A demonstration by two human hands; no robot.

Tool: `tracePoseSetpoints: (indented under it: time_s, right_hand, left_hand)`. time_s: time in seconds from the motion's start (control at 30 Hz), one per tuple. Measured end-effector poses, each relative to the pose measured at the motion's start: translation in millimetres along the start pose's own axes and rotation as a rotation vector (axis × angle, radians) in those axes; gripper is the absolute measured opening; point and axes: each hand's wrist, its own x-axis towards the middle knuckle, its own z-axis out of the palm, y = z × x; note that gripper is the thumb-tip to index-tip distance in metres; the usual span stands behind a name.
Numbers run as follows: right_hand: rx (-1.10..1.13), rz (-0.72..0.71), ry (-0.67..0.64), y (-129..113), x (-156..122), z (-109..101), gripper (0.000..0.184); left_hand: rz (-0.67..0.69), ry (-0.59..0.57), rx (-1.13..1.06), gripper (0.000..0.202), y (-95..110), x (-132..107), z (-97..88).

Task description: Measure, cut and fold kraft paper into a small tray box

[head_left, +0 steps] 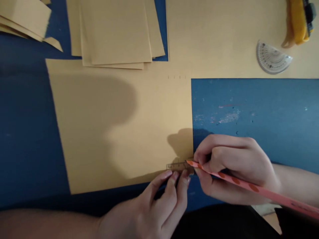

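A short clear ruler [174, 165] lies across the lower right corner of a tan paper sheet [99, 132]. The bent fingertips of my left hand [159, 202] press on its lower edge and hold it down. My right hand [236, 169] is closed round a pink pencil with orange spots [234, 181]. Its dark tip touches the ruler's upper edge near the sheet's right side. Several short pencil marks [176, 77] run in a row near the sheet's upper right corner. The ruler's right end is partly hidden by my fingers.
Stacked tan sheets [117, 33] overlap the sheet's top edge, with more cut pieces [25, 16] at upper left. A clear protractor [272, 58] and a yellow tool with a black part [299, 23] rest on tan board at upper right. The table [261, 106] is blue and scuffed.
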Motion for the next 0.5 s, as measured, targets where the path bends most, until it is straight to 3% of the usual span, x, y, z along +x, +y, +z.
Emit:
tracePoseSetpoints:
  time_s: [0.5]
  right_hand:
    - [-0.012, -0.005, -0.016, 5.1, -5.9, 3.4, 0.027]
  left_hand:
    - [0.046, -0.043, 0.011, 0.053, 0.3, -0.9, 0.4]
